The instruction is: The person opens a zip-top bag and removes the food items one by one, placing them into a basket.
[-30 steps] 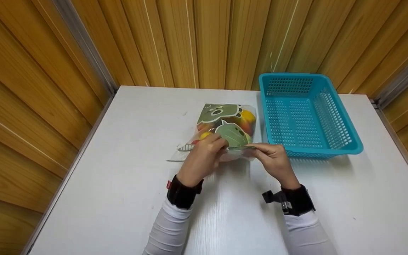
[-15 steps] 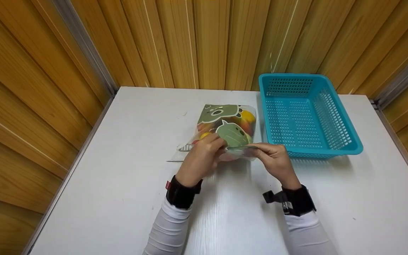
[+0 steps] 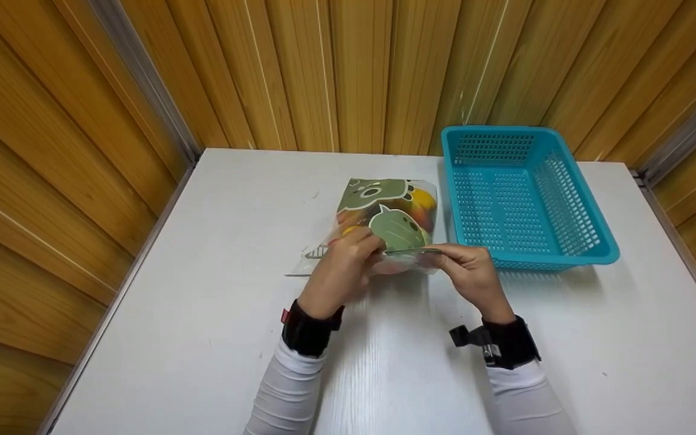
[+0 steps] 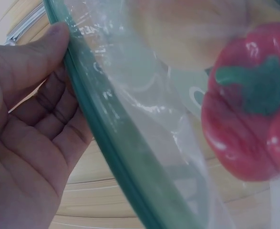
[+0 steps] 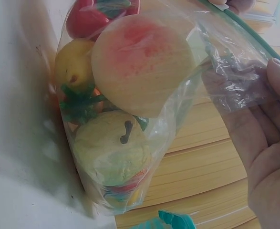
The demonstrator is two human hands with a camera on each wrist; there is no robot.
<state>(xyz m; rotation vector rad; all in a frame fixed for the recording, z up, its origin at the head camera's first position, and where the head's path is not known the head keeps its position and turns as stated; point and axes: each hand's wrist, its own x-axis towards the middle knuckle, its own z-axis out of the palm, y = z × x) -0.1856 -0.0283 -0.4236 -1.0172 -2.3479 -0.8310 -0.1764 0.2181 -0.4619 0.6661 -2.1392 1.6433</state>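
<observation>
A clear zip-lock bag (image 3: 397, 231) with green cartoon prints lies at the middle of the table, its mouth lifted toward me. My left hand (image 3: 345, 272) pinches the green zip strip (image 4: 106, 148) between thumb and fingers. At the right end of the mouth, my right hand (image 3: 470, 275) pinches the bag's edge. Through the plastic show a red bell pepper (image 4: 244, 133) with a green stem, a peach (image 5: 140, 62), a yellow fruit (image 5: 75, 62) and a pale green-yellow fruit (image 5: 106, 157) with a dark stem. Part of the strip is hidden behind the left fingers.
A turquoise plastic basket (image 3: 538, 258) with perforated walls stands to the right of the bag, close behind the right hand. Wood-look panels (image 3: 360, 72) rise behind the white table (image 3: 203, 314) and at both sides.
Both hands keep their hold on the bag's mouth. The wrists have drifted very slightly apart; the bag and basket look the same.
</observation>
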